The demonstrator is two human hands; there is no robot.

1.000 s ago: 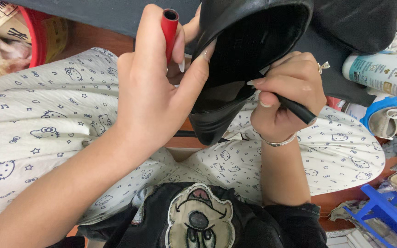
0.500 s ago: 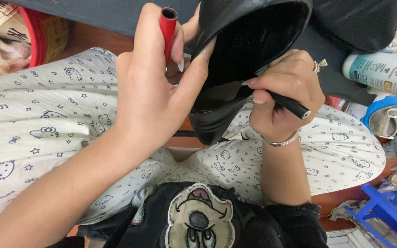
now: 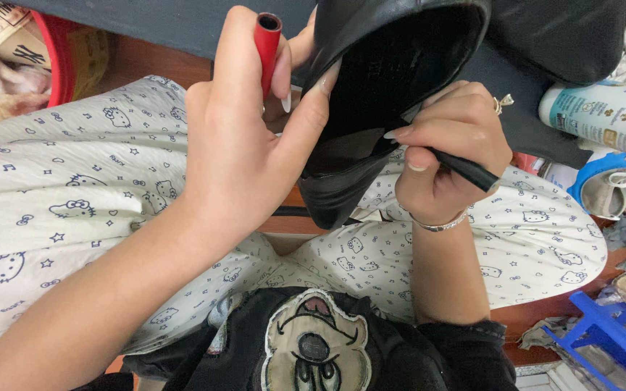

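Her left hand [image 3: 237, 145] gripped the black shoe [image 3: 385, 94] and a red cap [image 3: 266, 51], while her right hand [image 3: 447, 156] pinched a black marker [image 3: 465, 170].

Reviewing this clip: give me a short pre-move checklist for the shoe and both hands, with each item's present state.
1. Left hand grips the black shoe: ok.
2. Red tube pinched in the left hand's fingers, open end up: ok.
3. Right hand clamps the black tool: ok.
4. Tool tip touching the shoe: cannot tell, hidden behind the fingers.
5. Shoe held above the lap, opening toward the camera: ok.
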